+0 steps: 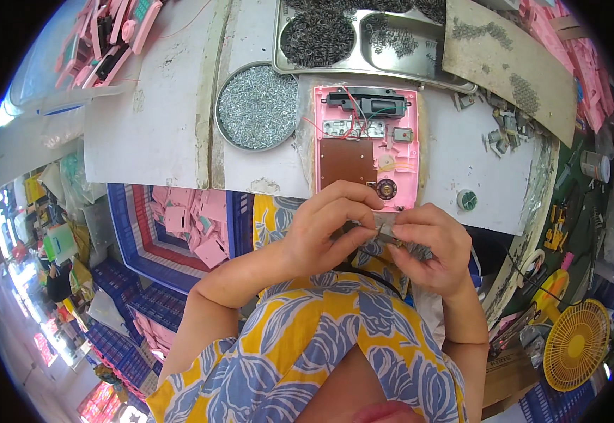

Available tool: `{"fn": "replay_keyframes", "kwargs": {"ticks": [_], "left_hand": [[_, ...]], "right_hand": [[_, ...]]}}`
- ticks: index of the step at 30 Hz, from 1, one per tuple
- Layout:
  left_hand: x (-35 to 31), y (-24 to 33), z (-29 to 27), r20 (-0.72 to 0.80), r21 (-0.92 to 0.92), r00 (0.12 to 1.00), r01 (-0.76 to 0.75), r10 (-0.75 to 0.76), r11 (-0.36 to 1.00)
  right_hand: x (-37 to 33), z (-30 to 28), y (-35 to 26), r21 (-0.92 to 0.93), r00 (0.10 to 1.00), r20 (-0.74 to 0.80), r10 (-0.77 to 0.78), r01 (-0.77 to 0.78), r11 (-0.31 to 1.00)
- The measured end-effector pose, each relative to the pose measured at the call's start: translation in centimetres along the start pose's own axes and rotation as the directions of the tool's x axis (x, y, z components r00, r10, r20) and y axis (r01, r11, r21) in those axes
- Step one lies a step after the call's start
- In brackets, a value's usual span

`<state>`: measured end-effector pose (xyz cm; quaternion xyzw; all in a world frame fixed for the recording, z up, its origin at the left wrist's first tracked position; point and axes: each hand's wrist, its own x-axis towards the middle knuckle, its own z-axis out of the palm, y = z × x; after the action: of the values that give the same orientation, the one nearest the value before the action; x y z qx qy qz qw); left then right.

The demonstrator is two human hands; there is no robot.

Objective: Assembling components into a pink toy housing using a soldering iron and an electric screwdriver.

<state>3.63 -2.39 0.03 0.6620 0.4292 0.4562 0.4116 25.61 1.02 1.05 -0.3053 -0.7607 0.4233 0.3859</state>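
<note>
Both hands meet just below the near edge of a pink plastic housing (408,151). My right hand (435,247) is closed in a pinch on a small metal part (389,239), whose kind I cannot make out. Thumb and forefinger of my left hand (331,222) press together at the part's left side; what they grip is too small to tell. The housing lies open, holding a black battery box (381,106), a brown board (345,163), a silver motor (403,135), a round dark disc (386,188) and thin red and yellow wires.
A round tray of small screws (222,106) stands left of the housing. Behind it sits a metal tray (278,53) of dark springs. Loose metal parts (508,130) and a small green-topped spool (467,200) lie rightward. A blue crate (120,225) holds pink pieces; a yellow fan (576,345) stands low right.
</note>
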Motion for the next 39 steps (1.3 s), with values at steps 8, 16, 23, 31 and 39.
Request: {"fn": "replay_keyframes", "kwargs": {"ticks": [8, 16, 23, 31, 39], "left_hand": [[0.1, 0.4, 0.1, -0.046, -0.017, 0.999, 0.025, -0.026, 1.000], [7.3, -1.3, -0.4, 0.068, 0.451, 0.997, -0.008, -0.026, 0.892], [7.6, -2.3, 1.7, 0.302, 0.662, 0.944, -0.105, -0.136, 0.742], [6.9, -3.2, 2.4, 0.249, 0.577, 0.968, -0.129, -0.023, 0.807], [7.0, -3.4, 2.3, 0.259, 0.580, 0.965, -0.133, -0.028, 0.803]], "right_hand": [[-0.4, 0.0, 0.4, -0.019, 0.998, -0.061, -0.019, 0.017, 1.000], [-2.5, -2.4, 0.8, 0.150, 0.953, -0.182, 0.241, -0.216, 0.965], [-3.5, -4.0, 0.9, 0.027, 0.940, -0.245, 0.238, -0.239, 0.971], [-2.4, -4.0, 1.9, 0.049, 0.942, -0.244, 0.233, -0.228, 0.973], [-2.9, -3.9, 1.9, 0.049, 0.932, -0.263, 0.251, -0.247, 0.968]]}}
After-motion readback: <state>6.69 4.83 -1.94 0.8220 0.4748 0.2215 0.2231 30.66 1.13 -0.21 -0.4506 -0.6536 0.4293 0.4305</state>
